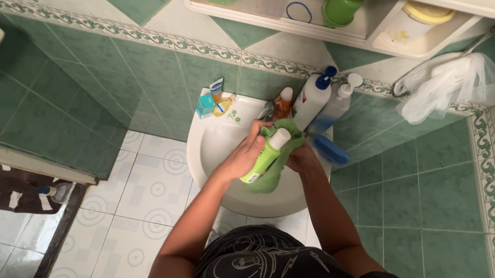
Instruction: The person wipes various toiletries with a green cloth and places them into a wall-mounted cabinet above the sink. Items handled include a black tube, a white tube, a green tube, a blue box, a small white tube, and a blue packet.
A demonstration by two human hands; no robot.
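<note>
Green bottle [265,155] gripped in left hand [248,155], right hand [301,156] clutching green cloth [276,173], over sink [211,146]

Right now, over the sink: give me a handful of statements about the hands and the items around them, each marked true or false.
1. Both hands are over the white sink. True.
2. The left hand is on a green bottle with a white cap. True.
3. The cloth around the bottle is red. False: it is green.
4. The right hand rests on the floor. False: it is at the cloth, beside the bottle.
5. A white pump bottle with a blue top stands at the back of the sink. True.
6. The plastic bag on the wall is black. False: it is white.
</note>
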